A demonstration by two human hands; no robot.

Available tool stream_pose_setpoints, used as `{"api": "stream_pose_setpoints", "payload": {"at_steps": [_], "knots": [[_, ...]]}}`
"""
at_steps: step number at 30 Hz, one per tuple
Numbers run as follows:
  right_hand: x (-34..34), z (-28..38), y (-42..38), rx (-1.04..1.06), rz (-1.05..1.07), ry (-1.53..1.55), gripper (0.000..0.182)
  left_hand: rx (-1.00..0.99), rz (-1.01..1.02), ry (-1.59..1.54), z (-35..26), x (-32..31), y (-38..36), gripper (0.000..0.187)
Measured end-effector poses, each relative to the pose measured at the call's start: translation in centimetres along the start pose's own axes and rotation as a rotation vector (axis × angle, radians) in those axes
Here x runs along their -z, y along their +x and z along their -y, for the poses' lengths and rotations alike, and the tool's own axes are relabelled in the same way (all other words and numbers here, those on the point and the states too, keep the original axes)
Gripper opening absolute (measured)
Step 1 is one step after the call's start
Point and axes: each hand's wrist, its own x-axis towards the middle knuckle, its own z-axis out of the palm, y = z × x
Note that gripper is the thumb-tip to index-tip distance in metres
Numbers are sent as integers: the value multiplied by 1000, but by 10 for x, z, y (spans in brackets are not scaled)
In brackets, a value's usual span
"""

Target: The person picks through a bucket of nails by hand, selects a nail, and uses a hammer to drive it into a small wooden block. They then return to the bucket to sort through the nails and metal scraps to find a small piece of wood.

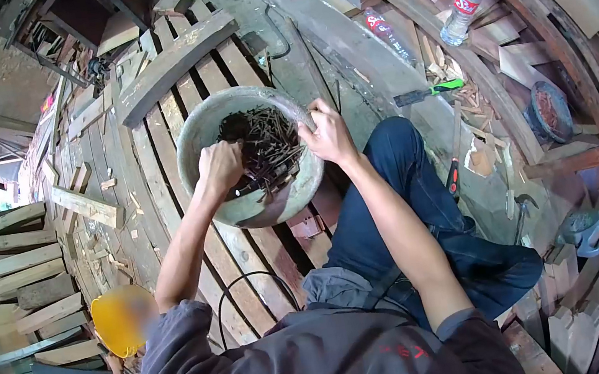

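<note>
A worn, light grey bucket (190, 130) stands on wooden slats in front of me, with a heap of brown, rusty-looking nails (270, 135) inside. My left hand (220, 166) reaches over the bucket's near left side and is closed at the edge of the heap. What its fingers hold, if anything, is hidden. At the bucket's right rim, my right hand (329, 134) is closed around the edge, thumb on the inner side.
Beyond the bucket lies a thick wooden beam (181, 65). To the right are a green-handled tool (431, 91), a plastic bottle (462, 12), a hammer (523, 209) and a small bowl (550, 112). A person in a yellow helmet (120, 322) is at lower left, beside stacked planks (29, 266).
</note>
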Motion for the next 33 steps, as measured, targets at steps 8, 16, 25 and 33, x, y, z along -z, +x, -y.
{"api": "stream_pose_setpoints", "payload": {"at_steps": [8, 16, 25, 33], "knots": [[-6, -8, 6, -13, 45, 5, 23, -33, 35, 37, 2, 8, -7, 23], [-6, -4, 7, -14, 32, 9, 20, -17, -89, -131, 4, 7, 46, 25], [-3, -4, 5, 10, 20, 25, 20, -86, -7, 249, 18, -52, 85, 34], [4, -12, 3, 15, 57, 7, 19, -46, -55, 74, 12, -41, 44, 30]]}}
